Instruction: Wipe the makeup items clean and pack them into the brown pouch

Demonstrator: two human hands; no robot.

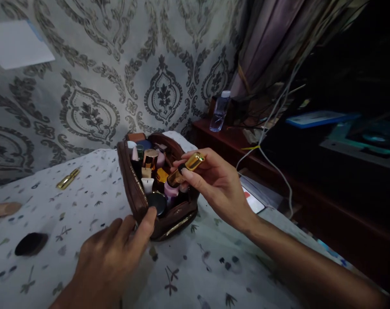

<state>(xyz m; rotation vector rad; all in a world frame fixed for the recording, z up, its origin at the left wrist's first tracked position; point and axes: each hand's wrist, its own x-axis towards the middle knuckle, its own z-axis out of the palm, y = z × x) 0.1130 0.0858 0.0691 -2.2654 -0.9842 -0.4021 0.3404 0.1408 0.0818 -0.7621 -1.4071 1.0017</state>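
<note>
A brown zippered makeup bag [178, 216] stands open on the patterned cloth, packed with several cosmetics. My right hand [219, 184] pinches a small gold-capped cosmetic tube [195, 161], held tilted over the bag's right side. Its lower end is partly hidden by my fingers and the things around it. At the bag's near left edge, my left hand [117, 251] has its fingers curled on the rim, one fingertip beside a round black compact [157, 202]. Also inside are a white tube [147, 185], a pink bottle [171, 191] and a bottle with a shiny copper-coloured cap [150, 158].
On the cloth to the left lie a gold tube [68, 179], a dark rounded object [31, 244] and a beige tube-like item [4, 210]. A phone [252, 201] is right of my wrist. A clear water bottle [220, 111] stands on a reddish ledge near hanging white cables [272, 116].
</note>
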